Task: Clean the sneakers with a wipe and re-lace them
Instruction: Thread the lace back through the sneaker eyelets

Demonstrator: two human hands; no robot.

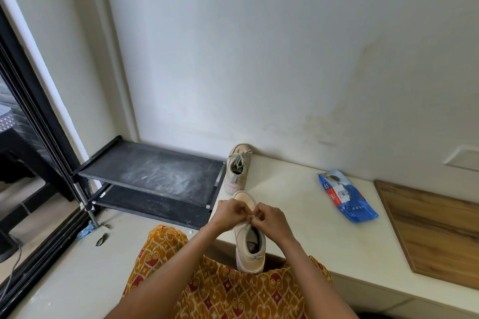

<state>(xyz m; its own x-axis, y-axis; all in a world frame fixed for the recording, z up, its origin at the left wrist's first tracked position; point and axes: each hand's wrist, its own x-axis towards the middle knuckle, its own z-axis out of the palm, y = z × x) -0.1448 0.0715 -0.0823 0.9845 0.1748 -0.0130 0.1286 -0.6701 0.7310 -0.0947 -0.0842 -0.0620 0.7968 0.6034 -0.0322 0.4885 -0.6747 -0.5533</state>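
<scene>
Both hands meet over the near beige sneaker [250,238], which stands on the front edge of the low white bench [298,189], its toe toward the wall. The left hand [229,213] and the right hand [269,217] have fingers curled, each pinching the lace [251,218] at the top of the tongue. The second sneaker [237,168], already laced with a bow, stands at the bench's back left corner against the wall. A blue wipes pack [346,197] lies toward the bench's middle, well apart from both. A black shoe rack [153,176] stands off the left edge, and a wooden board [435,230] lies at the right end.
</scene>
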